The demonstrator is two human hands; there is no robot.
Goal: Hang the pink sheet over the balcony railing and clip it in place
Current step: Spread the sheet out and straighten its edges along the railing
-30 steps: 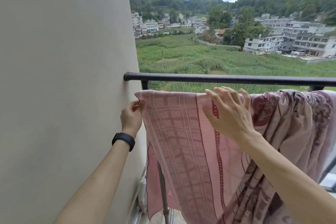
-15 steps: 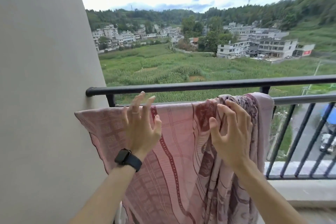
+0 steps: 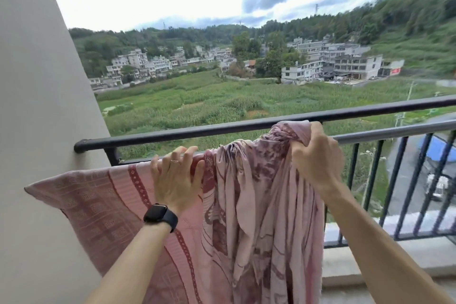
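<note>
The pink patterned sheet (image 3: 103, 200) hangs over the lower grey rail (image 3: 385, 134) of the balcony railing, flat on the left and bunched into folds on the right. My left hand (image 3: 176, 177), with a black watch on the wrist, lies on the sheet at the rail, its fingers curled over the top edge. A raised bunch of the sheet is gripped by my right hand (image 3: 317, 158) just below the black top rail (image 3: 197, 131). No clip is in view.
A beige wall (image 3: 37, 106) closes the left side, where the rails end. Black vertical bars (image 3: 392, 187) stand to the right above a concrete ledge (image 3: 345, 264). Beyond lie green fields, houses and a street far below.
My right hand has closed on the bunched part of the sheet and lifted it up to the right. My left hand has settled on the sheet at the rail. The view swung right.
</note>
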